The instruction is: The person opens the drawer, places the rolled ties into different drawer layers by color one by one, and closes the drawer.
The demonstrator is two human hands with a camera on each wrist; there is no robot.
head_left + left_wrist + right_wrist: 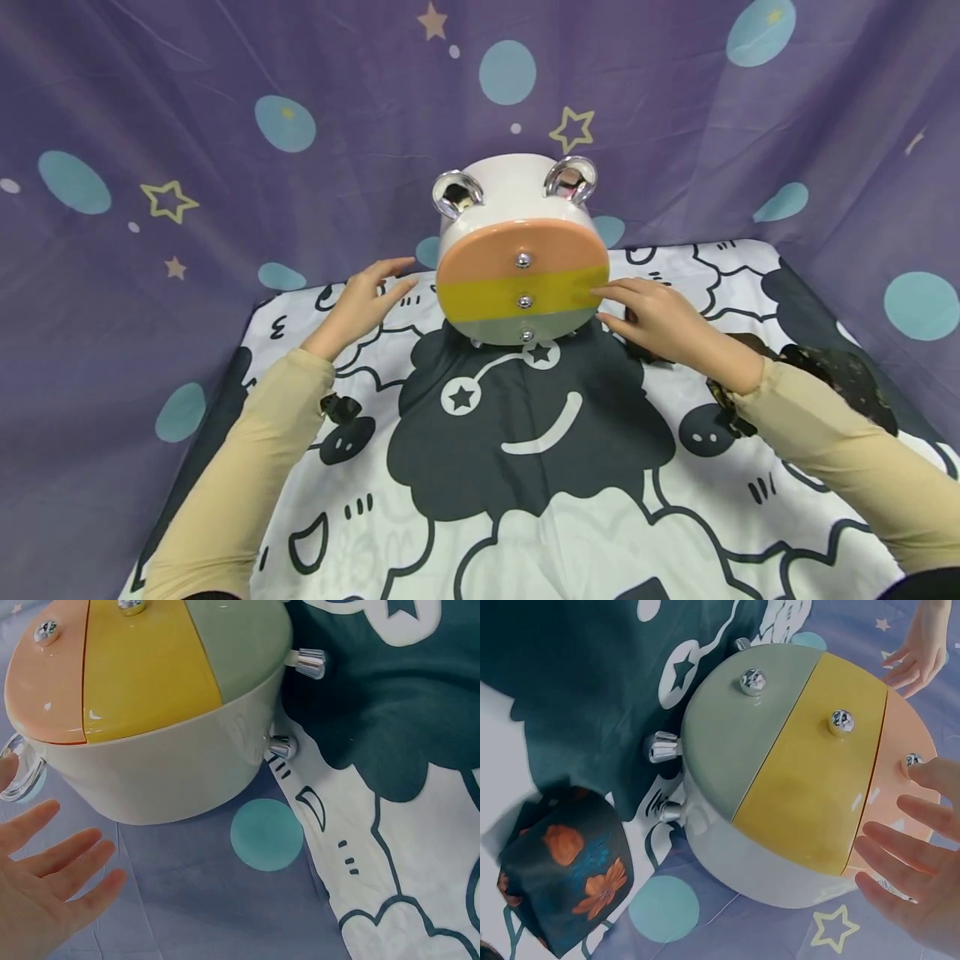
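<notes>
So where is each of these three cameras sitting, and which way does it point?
Head: worn on the head, looking forward and down at the box on the cloth; both sleeved arms, the left hand and the right hand show.
Left wrist: beside the box's side, looking at it; only the left hand's fingers show, apart from it.
Right wrist: facing the box's front; the right hand's fingers reach it, the left hand shows far off, and a floral bundle lies nearby.
All three views share the box and the cloth.
</notes>
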